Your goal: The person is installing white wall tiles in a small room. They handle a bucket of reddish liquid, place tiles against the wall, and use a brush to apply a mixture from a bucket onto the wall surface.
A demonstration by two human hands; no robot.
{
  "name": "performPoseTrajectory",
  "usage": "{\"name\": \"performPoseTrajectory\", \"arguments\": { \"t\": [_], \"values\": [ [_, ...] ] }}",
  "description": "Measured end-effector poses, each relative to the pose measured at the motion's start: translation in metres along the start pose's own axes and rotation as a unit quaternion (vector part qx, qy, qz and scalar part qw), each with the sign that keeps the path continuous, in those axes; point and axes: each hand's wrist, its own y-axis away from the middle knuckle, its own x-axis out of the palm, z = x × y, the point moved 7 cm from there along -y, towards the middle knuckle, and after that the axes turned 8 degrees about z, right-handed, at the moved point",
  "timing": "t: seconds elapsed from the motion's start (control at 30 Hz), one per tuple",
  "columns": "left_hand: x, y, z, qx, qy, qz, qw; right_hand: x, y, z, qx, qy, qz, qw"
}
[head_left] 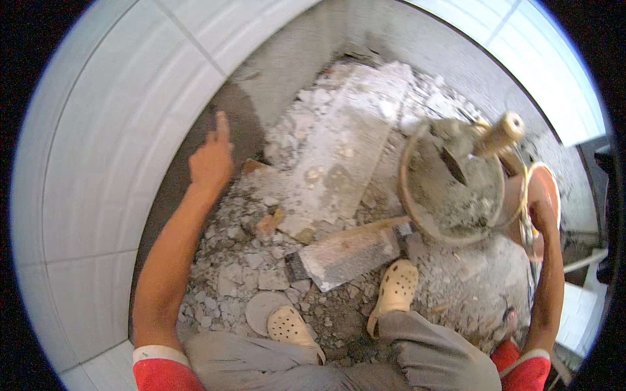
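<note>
My left hand (212,159) is against the dark damp band of wall (241,114) below the white tiles, at the left. Its index finger is stretched out and nothing shows in it. My right hand (542,215) reaches down into an orange bucket (554,179) at the far right; its fingers are mostly hidden there. Between my hands, right of the middle, stands a round bucket of wet grey mortar (437,189). A trowel with a wooden handle (501,133) rests in the mortar, its blade partly covered, apart from both hands.
White wall tiles (98,163) line the left side. Broken rubble (228,277) covers the floor, with a pale slab (342,143) and a mortar-crusted block (352,251) on it. My feet in cream clogs (398,283) stand near the block. A grey disc (261,309) lies beside the left clog.
</note>
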Motion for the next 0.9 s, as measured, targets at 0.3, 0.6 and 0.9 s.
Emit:
{"name": "performPoseTrajectory", "arguments": {
  "t": [0.3,0.6,0.9],
  "values": [
    [-0.026,0.077,-0.012,0.076,0.057,0.076,0.993,-0.037,0.074,-0.033,0.145,-0.546,-0.156,0.810],
    [-0.144,0.137,0.011,0.129,0.189,-0.044,0.972,-0.226,0.137,0.115,0.063,-0.498,-0.223,0.836],
    [-0.216,0.267,-0.007,0.203,0.265,0.167,0.928,-0.251,0.031,0.374,-0.217,-0.548,-0.066,0.805]
  ]
}}
